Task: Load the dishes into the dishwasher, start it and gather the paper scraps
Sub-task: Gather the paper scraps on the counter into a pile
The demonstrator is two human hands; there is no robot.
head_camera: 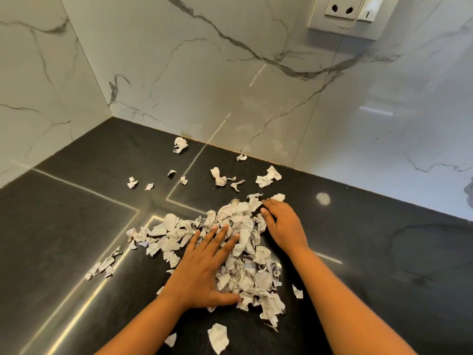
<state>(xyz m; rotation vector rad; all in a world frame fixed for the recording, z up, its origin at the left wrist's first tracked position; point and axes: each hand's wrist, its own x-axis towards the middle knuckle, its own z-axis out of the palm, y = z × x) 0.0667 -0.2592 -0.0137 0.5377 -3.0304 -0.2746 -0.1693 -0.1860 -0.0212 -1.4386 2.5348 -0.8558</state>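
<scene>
A pile of paper scraps (245, 252) is heaped on a dark counter (384, 265) near the middle of the view, and it is flanked by two bare hands. The left hand (204, 267) is laid flat on the pile's near left side, palm down. Its fingers are straight and spread over the crumpled pieces and its thumb is stretched along the pile's front edge; nothing is gripped by it. The right hand (284, 224) is set against the far right flank of the pile, its fingers extended and only gently bent, pressed sideways into the paper; no scrap is seen to be clutched in it. To the left the pile is thinned out into a lower, flatter spread of scraps (166, 234). Loose pieces are scattered around it. A strip of scraps (102, 265) lies well to the left, a large torn piece (217, 336) lies near the bottom edge between the forearms, and a small piece (297, 291) sits just right of the pile. Several crumpled bits (218, 176) are dotted behind the pile, and one crumpled ball (180, 144) lies close to the wall's foot. The counter is crossed by thin bright reflected lines, and a pale round spot (323, 199) is seen on it beyond the right hand. The counter's corner is enclosed by glossy white marble-patterned wall panels (204, 73) with grey veins, and a white socket plate (343, 11) is mounted at the upper right.
</scene>
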